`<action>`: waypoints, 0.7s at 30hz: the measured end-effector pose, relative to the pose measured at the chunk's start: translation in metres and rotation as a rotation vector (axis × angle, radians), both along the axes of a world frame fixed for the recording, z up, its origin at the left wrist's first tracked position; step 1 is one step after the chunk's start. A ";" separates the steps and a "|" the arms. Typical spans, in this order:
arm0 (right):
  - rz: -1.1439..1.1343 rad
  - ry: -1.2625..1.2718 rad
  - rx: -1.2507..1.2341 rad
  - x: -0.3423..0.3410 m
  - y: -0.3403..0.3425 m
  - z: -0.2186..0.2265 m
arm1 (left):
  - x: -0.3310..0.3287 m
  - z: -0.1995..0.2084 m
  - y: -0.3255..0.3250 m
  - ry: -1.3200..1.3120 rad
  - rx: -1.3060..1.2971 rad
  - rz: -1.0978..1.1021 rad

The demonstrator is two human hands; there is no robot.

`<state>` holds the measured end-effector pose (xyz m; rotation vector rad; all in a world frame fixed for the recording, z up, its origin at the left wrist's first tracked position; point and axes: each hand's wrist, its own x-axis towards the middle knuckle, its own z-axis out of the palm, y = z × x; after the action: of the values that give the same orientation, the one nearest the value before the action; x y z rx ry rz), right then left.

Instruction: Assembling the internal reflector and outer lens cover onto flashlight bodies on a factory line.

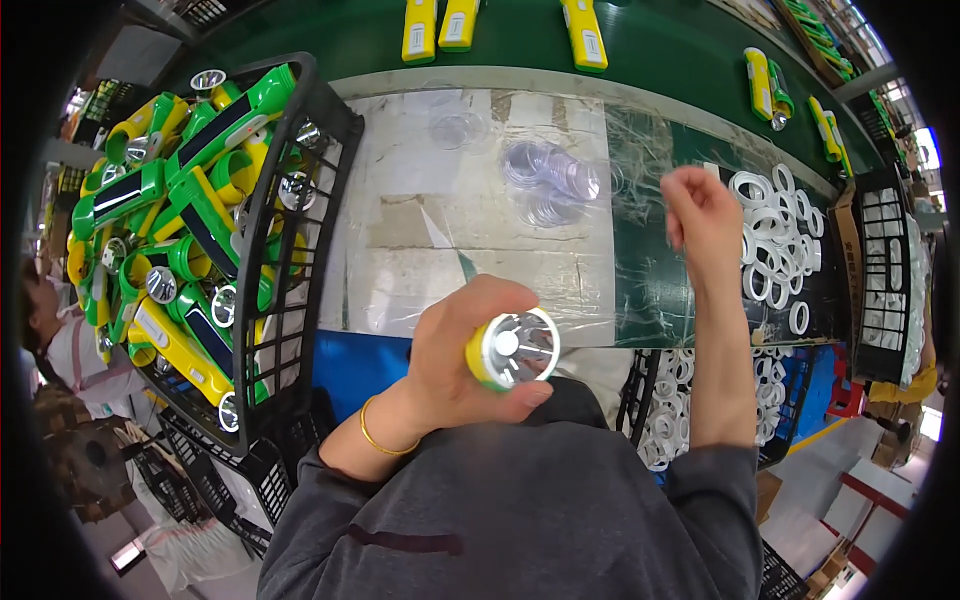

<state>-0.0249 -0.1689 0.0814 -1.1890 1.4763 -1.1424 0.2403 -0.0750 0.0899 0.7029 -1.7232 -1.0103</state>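
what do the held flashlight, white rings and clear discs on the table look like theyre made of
Held flashlight: body probably smooth plastic, given its solid yellow and green colour; reflector mirror-bright, perhaps metal or coated plastic. White rings: likely plastic, plain white and evenly shaped. Clear discs: thin, glossy, probably plastic since they're transparent with glints; glass isn't ruled out.

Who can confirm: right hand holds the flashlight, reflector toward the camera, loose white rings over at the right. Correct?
One slip: the left hand holds the flashlight, not the right, as the head view shows. The right hand is apart from it. Reflector toward the camera and loose white rings at the right both stand.
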 end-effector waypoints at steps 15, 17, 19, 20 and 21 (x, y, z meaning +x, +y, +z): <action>0.510 -0.561 0.416 0.048 0.102 0.061 | -0.033 -0.005 0.005 -0.066 -0.189 -0.047; 0.503 -0.520 0.428 0.050 0.103 0.063 | -0.029 -0.004 0.005 -0.076 -0.177 -0.063; 0.498 -0.414 0.304 0.053 0.104 0.055 | -0.030 -0.003 0.003 -0.099 -0.196 -0.062; 0.467 -0.396 0.302 0.050 0.104 0.054 | -0.029 -0.006 0.004 -0.083 -0.202 -0.049; 0.521 -0.464 0.350 0.048 0.102 0.054 | -0.028 -0.007 0.004 -0.073 -0.199 -0.063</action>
<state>0.0235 -0.0672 0.1356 -0.9077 0.8904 -0.7004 0.2127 -0.0712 0.0834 0.5668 -1.8892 -0.8495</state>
